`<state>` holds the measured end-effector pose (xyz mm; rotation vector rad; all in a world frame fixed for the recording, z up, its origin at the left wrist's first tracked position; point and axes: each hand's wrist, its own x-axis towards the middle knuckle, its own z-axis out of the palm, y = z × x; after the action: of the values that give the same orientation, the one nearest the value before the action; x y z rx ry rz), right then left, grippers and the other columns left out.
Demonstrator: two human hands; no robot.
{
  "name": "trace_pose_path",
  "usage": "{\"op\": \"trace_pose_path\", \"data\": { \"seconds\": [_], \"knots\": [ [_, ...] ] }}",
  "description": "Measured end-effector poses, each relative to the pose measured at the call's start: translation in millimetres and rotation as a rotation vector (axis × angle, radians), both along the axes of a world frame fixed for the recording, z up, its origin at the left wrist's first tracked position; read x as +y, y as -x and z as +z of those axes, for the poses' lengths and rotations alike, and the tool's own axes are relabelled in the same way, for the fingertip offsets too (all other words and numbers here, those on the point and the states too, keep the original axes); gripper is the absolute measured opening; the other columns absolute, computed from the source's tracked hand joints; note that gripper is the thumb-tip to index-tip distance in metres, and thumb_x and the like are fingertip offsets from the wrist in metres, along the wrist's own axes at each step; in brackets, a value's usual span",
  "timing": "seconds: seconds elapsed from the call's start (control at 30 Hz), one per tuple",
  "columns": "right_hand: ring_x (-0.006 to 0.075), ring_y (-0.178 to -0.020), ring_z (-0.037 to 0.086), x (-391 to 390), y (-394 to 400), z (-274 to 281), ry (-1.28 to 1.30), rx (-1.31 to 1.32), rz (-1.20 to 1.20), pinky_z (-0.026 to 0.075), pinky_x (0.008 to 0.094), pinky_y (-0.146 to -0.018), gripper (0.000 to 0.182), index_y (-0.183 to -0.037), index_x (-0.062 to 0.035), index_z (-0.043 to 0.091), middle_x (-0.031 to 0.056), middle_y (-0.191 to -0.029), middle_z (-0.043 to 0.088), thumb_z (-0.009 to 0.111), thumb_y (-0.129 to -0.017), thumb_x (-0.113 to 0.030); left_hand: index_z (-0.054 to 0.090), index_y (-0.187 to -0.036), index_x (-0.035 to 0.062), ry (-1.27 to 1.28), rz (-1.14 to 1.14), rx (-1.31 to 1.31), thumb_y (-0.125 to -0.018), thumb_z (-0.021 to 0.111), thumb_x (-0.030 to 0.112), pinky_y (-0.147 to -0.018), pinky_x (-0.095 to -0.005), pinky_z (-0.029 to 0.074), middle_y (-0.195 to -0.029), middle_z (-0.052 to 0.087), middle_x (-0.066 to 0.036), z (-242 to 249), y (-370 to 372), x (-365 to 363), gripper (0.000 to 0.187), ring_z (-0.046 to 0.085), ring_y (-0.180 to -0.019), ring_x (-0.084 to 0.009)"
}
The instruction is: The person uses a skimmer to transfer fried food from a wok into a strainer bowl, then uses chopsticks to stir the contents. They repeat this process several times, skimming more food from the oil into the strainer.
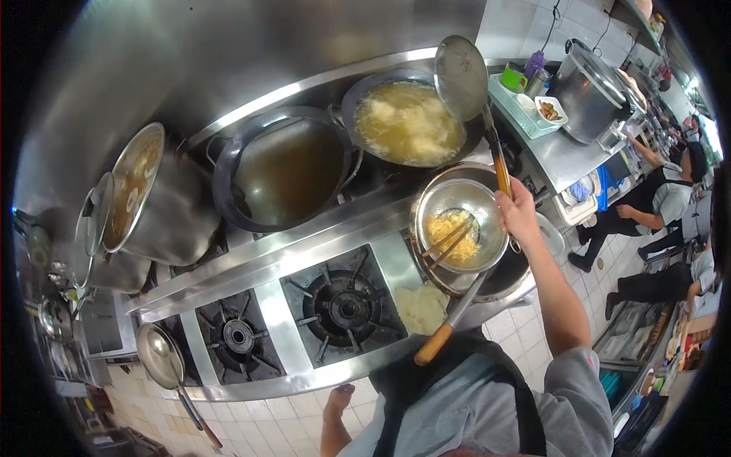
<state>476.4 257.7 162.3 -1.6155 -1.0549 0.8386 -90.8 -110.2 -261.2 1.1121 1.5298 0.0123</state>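
My right hand [519, 212] is closed around the wooden handle of a round mesh skimmer [461, 78]. The skimmer's disc hangs tilted over the right rim of a wok [358, 97], where pale pieces of food bubble in yellow oil. Just below that hand, a metal strainer [487, 199] rests on a large pot [518, 266]. Golden fried bits [449, 228] and a pair of tongs or chopsticks lie inside the strainer; its wooden handle [434, 344] points toward me. Low beside my body, my left hand [339, 399] hangs with its fingers curled, and nothing shows in it.
A second wok [289, 171] holds dark liquid. Bare burners [348, 308] line the front, with a cloth [421, 308] beside them. A tall stockpot [164, 198] and a ladle [161, 354] are at left. A green tray [525, 114] sits right; co-workers [647, 190] stand beyond.
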Motion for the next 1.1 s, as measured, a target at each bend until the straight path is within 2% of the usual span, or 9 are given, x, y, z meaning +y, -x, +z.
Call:
{"op": "trace_pose_path", "data": {
  "seconds": [0.07,0.17,0.27,0.37,0.47,0.5,0.77,0.93,1.1],
  "knots": [
    [0.0079,-0.04,0.044,7.2,3.6,-4.7,0.012,0.005,-0.006,0.034,0.0243,-0.036,0.043,-0.136,-0.0012,0.05,0.0005,-0.069,0.053,0.055,-0.094,-0.011,0.068,-0.107,0.0095,0.221,0.286,-0.001,-0.092,0.06,0.015,-0.071,-0.0307,0.048,-0.095,0.066,0.001,45.5,-19.2,17.2,0.018,0.062,-0.087,-0.0147],
    [0.0085,-0.041,0.045,16.4,9.8,-15.1,0.032,0.074,0.013,0.035,0.0247,-0.036,0.031,-0.123,-0.0016,0.055,0.0005,-0.068,0.052,0.055,-0.093,-0.01,0.071,-0.11,0.0097,0.202,0.336,0.003,-0.093,0.063,0.026,-0.066,-0.0313,0.045,-0.087,0.064,0.002,55.5,-24.5,15.5,0.025,0.058,-0.077,-0.0145],
    [0.0098,-0.044,0.047,18.6,16.6,-18.7,0.106,0.204,0.05,0.039,0.0257,-0.04,0.024,-0.113,-0.0021,0.055,0.0016,-0.068,0.053,0.054,-0.09,-0.007,0.069,-0.119,0.003,0.238,0.352,0.03,-0.09,0.064,0.037,-0.095,-0.0363,0.047,-0.114,0.07,-0.017,48.9,-24.3,11.1,0.046,0.063,-0.111,-0.0268],
    [0.0103,-0.049,0.048,19.7,24.8,-15.1,0.094,0.351,0.083,0.039,0.0263,-0.041,0.01,-0.099,-0.0037,0.053,0.0022,-0.07,0.052,0.056,-0.09,-0.007,0.068,-0.12,0.0027,0.251,0.374,0.029,-0.09,0.064,0.036,-0.097,-0.0355,0.047,-0.117,0.069,-0.018,72.7,-33.7,21.5,0.045,0.063,-0.113,-0.0267],
    [0.0099,-0.053,0.049,21.1,33.2,-9.5,0.112,0.478,0.12,0.039,0.0263,-0.043,0.008,-0.096,-0.0044,0.052,0.0023,-0.072,0.052,0.057,-0.09,-0.007,0.071,-0.112,0.0071,0.185,0.337,-0.022,-0.091,0.064,0.038,-0.061,-0.0316,0.043,-0.088,0.061,-0.002,57.4,-28.6,17.8,0.038,0.053,-0.075,-0.015],
    [0.0098,-0.054,0.049,21.4,35.6,-8.0,0.119,0.519,0.134,0.039,0.0263,-0.043,0.008,-0.095,-0.0046,0.052,0.0023,-0.073,0.051,0.057,-0.09,-0.007,0.07,-0.113,0.0066,0.184,0.343,-0.019,-0.091,0.064,0.039,-0.062,-0.0325,0.044,-0.089,0.062,-0.003,51.8,-28.5,17.1,0.039,0.054,-0.076,-0.0158],
    [0.0059,-0.051,0.044,11.5,51.0,13.7,0.185,0.753,0.2,0.034,0.0222,-0.04,0.034,-0.125,-0.0008,0.053,0.0006,-0.075,0.051,0.056,-0.091,-0.005,0.064,-0.122,0.0039,0.25,0.358,0.014,-0.093,0.063,0.034,-0.077,-0.036,0.049,-0.109,0.066,-0.008,53.5,-30.8,20.3,0.042,0.06,-0.095,-0.02],
    [0.0053,-0.049,0.043,0.1,48.5,26.4,0.177,0.756,0.228,0.034,0.0211,-0.038,0.035,-0.124,-0.0001,0.053,0.0003,-0.074,0.051,0.056,-0.09,-0.005,0.061,-0.126,0.0081,-0.09,-0.102,0.007,-0.094,0.059,0.017,-0.078,-0.0314,0.05,-0.111,0.065,-0.004,-3.8,-0.9,-6.4,0.034,0.062,-0.098,-0.014],
    [0.0097,-0.044,0.046,-14.7,35.5,22.7,0.146,0.439,0.295,0.036,0.0244,-0.04,0.028,-0.115,0.0,0.055,0.0021,-0.071,0.052,0.055,-0.088,-0.005,0.062,-0.125,0.0127,0.216,0.222,-0.049,-0.093,0.059,0.012,-0.071,-0.0261,0.048,-0.107,0.065,0.001,12.9,-11.5,8.0,0.032,0.061,-0.089,-0.0105]
  ]
}}
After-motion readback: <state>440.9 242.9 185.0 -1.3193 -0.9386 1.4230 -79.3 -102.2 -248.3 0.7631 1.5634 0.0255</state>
